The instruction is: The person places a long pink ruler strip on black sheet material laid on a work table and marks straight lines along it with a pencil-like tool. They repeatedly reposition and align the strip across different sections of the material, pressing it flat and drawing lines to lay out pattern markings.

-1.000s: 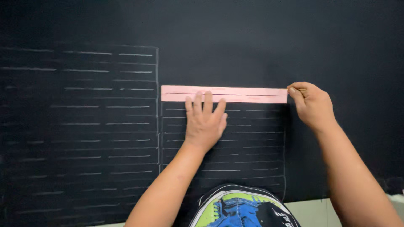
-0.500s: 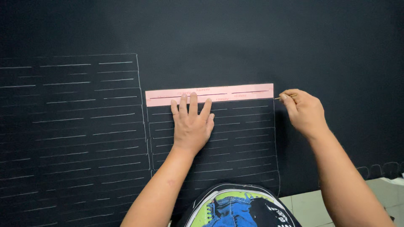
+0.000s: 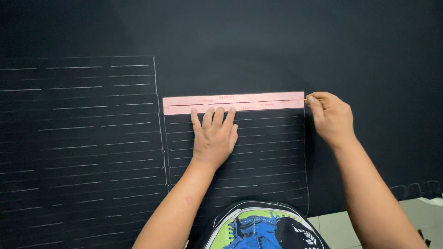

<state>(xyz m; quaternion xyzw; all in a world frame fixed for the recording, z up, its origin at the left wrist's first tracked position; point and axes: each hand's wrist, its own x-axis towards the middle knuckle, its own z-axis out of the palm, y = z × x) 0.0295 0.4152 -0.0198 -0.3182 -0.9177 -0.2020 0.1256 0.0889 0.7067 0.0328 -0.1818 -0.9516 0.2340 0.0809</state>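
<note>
On the black cloth, the left hand lies flat and open, fingertips pressing the pink strip's lower edge. At the strip's right end, the right hand pinches what looks like a thin chalk stick.

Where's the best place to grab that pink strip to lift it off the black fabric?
Probably the pink strip's free left end, approached from the left: it lies flat, the left hand presses its lower edge mid-length, and the right hand works at its right end.
</note>
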